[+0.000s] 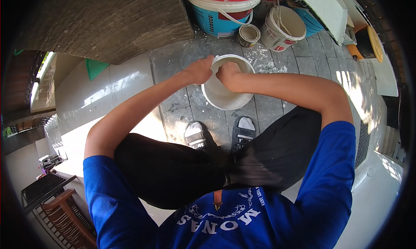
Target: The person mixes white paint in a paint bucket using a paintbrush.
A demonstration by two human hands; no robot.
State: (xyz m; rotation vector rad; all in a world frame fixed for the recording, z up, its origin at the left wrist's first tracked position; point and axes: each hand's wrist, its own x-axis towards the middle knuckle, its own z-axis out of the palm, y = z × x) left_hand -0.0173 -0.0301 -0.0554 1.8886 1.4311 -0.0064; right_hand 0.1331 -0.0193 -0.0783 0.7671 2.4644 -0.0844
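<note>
A white bucket (pixel 232 105) stands on the grey tiles between my feet and the paint containers. My left hand (pixel 200 71) is closed at the bucket's left rim, its fingers curled over the edge. Inside the bucket's mouth is my right hand (pixel 228 75), its fingers curled into a fist near the inner wall. Whatever that fist holds, if anything, is hidden. The bucket's inside looks pale, and its bottom is partly covered by my right hand and forearm.
Behind the bucket stand a blue paint bucket with a red lid (pixel 208 19), a small can (pixel 249 35) and a white pail (pixel 277 41) with a tool in it. White debris (pixel 271 67) speckles the grey tiles (pixel 173 54). A rough wooden surface (pixel 108 23) rises at upper left.
</note>
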